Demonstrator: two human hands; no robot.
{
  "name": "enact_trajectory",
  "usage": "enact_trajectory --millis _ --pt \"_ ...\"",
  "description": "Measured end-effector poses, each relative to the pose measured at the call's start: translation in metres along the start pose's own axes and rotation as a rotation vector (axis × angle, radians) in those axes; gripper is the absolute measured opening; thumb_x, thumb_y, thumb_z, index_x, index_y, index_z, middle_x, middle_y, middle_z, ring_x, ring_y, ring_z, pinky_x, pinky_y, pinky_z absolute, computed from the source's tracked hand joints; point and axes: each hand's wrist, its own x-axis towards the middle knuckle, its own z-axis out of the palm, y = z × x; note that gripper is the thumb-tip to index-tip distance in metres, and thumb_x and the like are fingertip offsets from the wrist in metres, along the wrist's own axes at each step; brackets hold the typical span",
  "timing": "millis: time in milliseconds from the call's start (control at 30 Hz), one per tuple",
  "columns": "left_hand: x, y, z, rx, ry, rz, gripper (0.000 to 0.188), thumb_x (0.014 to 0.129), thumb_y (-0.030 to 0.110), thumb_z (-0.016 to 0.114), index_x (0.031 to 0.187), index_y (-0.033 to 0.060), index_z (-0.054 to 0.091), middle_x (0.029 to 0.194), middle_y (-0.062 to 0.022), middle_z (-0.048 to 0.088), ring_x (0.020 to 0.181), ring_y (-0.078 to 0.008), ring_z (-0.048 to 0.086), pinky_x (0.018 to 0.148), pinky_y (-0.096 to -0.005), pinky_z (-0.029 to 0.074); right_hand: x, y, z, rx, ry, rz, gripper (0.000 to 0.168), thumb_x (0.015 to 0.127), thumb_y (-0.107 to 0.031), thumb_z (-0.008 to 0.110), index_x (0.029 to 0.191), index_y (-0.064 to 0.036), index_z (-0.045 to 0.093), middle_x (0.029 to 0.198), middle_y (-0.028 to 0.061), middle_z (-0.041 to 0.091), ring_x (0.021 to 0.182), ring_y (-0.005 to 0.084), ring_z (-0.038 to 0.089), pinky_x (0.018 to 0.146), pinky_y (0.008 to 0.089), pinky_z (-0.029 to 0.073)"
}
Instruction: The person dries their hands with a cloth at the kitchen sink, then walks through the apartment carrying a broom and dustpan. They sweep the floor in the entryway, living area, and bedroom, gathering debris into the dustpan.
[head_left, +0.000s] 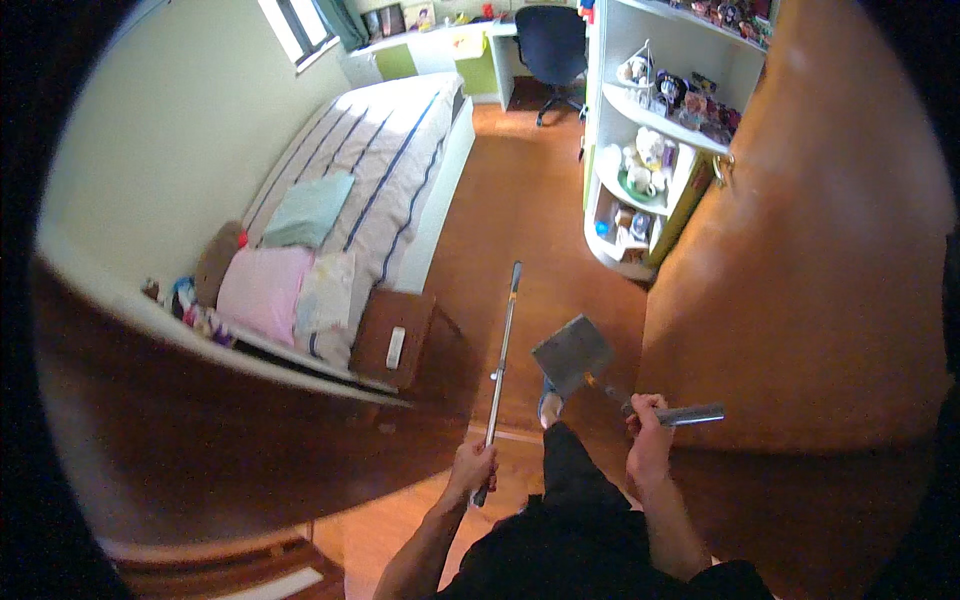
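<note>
My left hand (472, 466) is closed around the lower end of a long metal pole (501, 367). The pole slants forward to a narrow grey head with an orange collar. Its kind cannot be told. In my right hand (649, 439) is the grey handle (694, 415) of a second tool. Its flat, square grey head (574, 354) looks like a dustpan or a flat mop and hangs over my foot (551, 409), hiding part of it. Below both tools runs the brown wooden floor (502, 187), with a threshold strip (510, 435) near my foot.
An open wooden door (787, 300) stands close on my right, beside a rounded white shelf unit (645, 112) full of figures and toys. At left are a bed (375, 165) and a brown bedside table (405, 307) with a white remote control (395, 347). An office chair (551, 45) stands at the far desk (480, 71).
</note>
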Motion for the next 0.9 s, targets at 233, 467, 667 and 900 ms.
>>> enact_trajectory --millis 233,467,667,900 --pt "0.132 0.128 -0.025 0.028 -0.056 0.002 0.02 0.092 0.015 0.049 0.075 0.0038 0.049 0.054 -0.0034 0.045 0.038 -0.0141 0.045 0.033 -0.0306 0.037 0.147 -0.021 0.13 0.003 -0.031 0.018 0.014 0.085 -0.013 0.063 0.075 -0.013 0.053 0.073 -0.0022 0.05 0.066 0.0074 0.045 0.062 0.0238 0.038" --pt "0.239 0.271 -0.043 -0.016 0.005 0.005 0.019 0.091 0.013 0.048 0.074 0.0028 0.05 0.055 -0.0049 0.048 0.038 -0.0152 0.048 0.035 -0.0309 0.04 0.262 -0.068 0.248 -0.03 -0.092 -0.008 0.013 0.085 -0.011 0.062 0.075 -0.013 0.053 0.071 -0.0029 0.052 0.063 0.0061 0.045 0.059 0.022 0.037" --pt "0.374 0.375 -0.08 -0.109 -0.057 -0.012 0.019 0.091 0.011 0.047 0.074 0.0034 0.048 0.057 -0.0047 0.048 0.039 -0.0142 0.048 0.036 -0.0308 0.042 0.381 -0.093 0.36 -0.012 -0.089 -0.018 0.014 0.083 -0.011 0.064 0.073 -0.013 0.054 0.07 -0.0027 0.053 0.061 0.0054 0.047 0.055 0.0207 0.037" --pt "0.539 0.551 -0.117 -0.049 -0.138 -0.026 0.019 0.092 0.012 0.046 0.075 0.0027 0.049 0.059 -0.0041 0.049 0.041 -0.0127 0.048 0.038 -0.0299 0.043 0.526 -0.127 0.506 -0.013 0.032 -0.016 0.011 0.082 -0.011 0.062 0.075 -0.012 0.053 0.069 -0.0024 0.053 0.057 0.0067 0.046 0.052 0.0212 0.036"
